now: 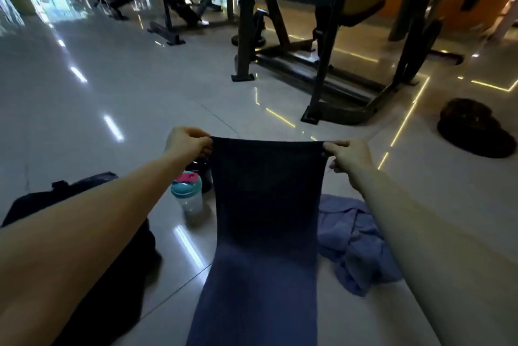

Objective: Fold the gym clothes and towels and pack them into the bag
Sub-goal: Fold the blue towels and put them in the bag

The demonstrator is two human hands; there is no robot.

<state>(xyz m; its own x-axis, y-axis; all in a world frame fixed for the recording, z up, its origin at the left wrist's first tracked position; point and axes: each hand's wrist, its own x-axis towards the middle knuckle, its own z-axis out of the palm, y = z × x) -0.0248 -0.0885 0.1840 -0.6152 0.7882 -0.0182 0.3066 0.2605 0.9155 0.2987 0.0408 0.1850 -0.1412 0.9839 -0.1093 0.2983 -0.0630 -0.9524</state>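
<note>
A long dark blue towel (263, 228) hangs stretched out in front of me, its lower end running off the bottom of the view. My left hand (186, 142) pinches its top left corner and my right hand (347, 155) pinches its top right corner, both arms extended. On the floor to the right lies a crumpled lighter blue cloth (353, 242), partly behind the towel. A black bag (92, 256) sits at the lower left under my left forearm, mostly hidden.
A clear shaker bottle with a teal and pink lid (188, 194) stands on the glossy tiled floor beside a dark container (203, 172). A dark brown heap (473, 128) lies at the right. Black gym machine frames (316, 65) stand ahead.
</note>
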